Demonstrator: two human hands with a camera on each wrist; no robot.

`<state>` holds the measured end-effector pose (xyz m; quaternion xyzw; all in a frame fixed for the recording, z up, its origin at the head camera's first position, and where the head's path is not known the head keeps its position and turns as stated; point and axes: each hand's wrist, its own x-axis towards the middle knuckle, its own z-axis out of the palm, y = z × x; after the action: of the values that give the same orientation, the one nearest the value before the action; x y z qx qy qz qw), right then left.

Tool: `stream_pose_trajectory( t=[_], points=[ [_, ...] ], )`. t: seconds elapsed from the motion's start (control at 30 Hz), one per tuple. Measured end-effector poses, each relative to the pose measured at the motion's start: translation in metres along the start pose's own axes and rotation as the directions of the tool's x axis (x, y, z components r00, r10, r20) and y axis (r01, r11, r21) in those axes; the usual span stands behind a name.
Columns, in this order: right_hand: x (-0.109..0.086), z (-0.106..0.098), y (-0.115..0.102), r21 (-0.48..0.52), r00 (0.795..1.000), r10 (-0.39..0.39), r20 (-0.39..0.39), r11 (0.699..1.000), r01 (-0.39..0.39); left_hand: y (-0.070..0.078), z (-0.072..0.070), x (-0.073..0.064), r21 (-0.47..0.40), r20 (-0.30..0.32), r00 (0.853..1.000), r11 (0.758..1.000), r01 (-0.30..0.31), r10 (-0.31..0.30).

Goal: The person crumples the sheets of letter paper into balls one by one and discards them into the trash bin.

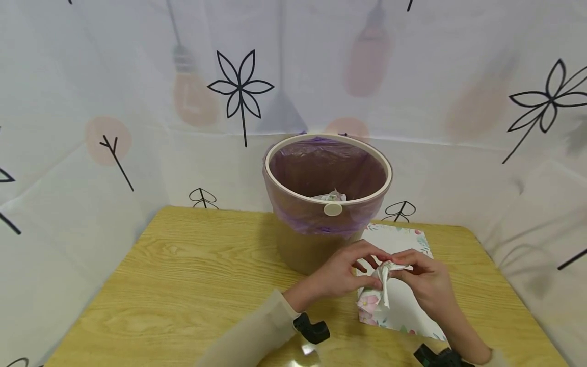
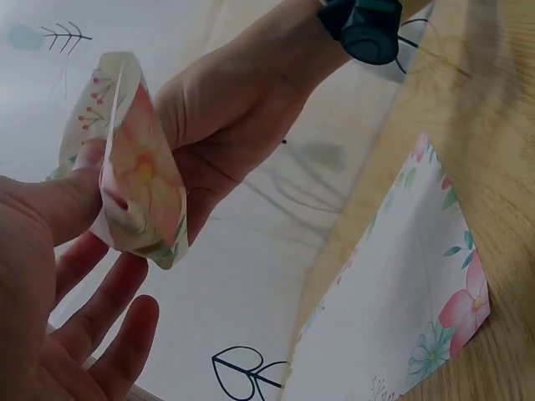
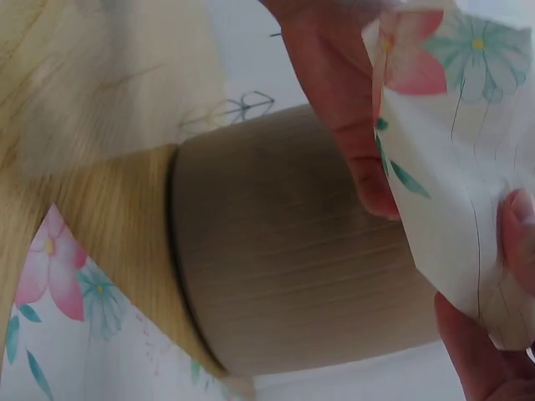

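Both hands hold a crumpled sheet of flower-printed paper [image 1: 384,278] over a flat sheet of the same kind. My left hand [image 1: 341,272] pinches its left side between thumb and fingers, while my right hand [image 1: 424,280] grips the right end. In the left wrist view the folded paper [image 2: 142,175] shows a pink flower and creases. The right wrist view has the paper [image 3: 460,159] bent, with pink and teal flowers on it. Below lies the flat floral-bordered sheet [image 1: 408,300] on the wooden table.
A beige trash bin [image 1: 298,250] with a purple liner bag [image 1: 293,211] stands at the table's back, just left of the flat sheet. Inside it lies a crumpled floral paper [image 1: 335,196]. The wooden table [image 1: 192,270] extends left; a printed white cloth [image 1: 137,61] hangs behind.
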<state>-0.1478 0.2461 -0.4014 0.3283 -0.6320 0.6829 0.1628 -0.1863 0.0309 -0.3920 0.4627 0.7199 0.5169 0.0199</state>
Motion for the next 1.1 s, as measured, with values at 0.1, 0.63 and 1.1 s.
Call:
stream_pose_trajectory(
  t=[0.1,0.63,1.1],
  points=[
    [-0.001,0.005,-0.001,-0.093,0.997,0.025,-0.073,0.995,-0.032,-0.003,0.004,-0.001,-0.023,-0.014,1.0,1.0,0.012,-0.012],
    [-0.009,0.013,0.0,-0.347,0.99,0.137,-0.041,0.927,-0.143,-0.008,0.016,-0.005,0.172,-0.198,0.98,0.985,0.027,0.008],
    [-0.012,0.017,-0.002,-0.42,0.991,0.095,0.096,0.906,-0.047,0.001,0.019,0.001,0.005,-0.317,0.942,0.994,0.113,-0.105]
  ],
)
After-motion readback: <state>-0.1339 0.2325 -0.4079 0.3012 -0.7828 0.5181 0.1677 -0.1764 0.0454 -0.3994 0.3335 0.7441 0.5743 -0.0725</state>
